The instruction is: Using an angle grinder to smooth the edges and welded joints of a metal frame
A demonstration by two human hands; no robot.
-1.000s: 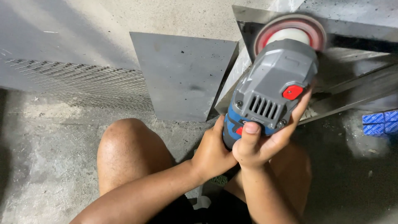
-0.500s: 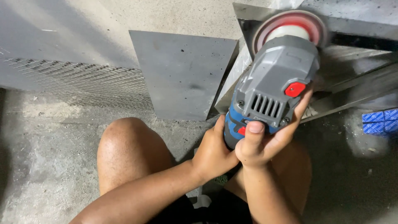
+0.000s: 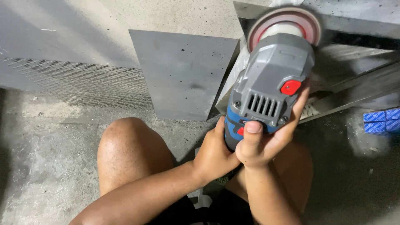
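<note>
Wire mesh panel and upright grey metal plate are sitting left, bare concrete floor giving open room there. Left hand is wrapping closed round the blue rear of the angle grinder; right hand is clamping its grey body, thumb on top. Grinder is barely shifting versus half a second back, disc staying against the metal frame edge, so grinding looks ongoing. Right side is tight: frame rails, blue box.
</note>
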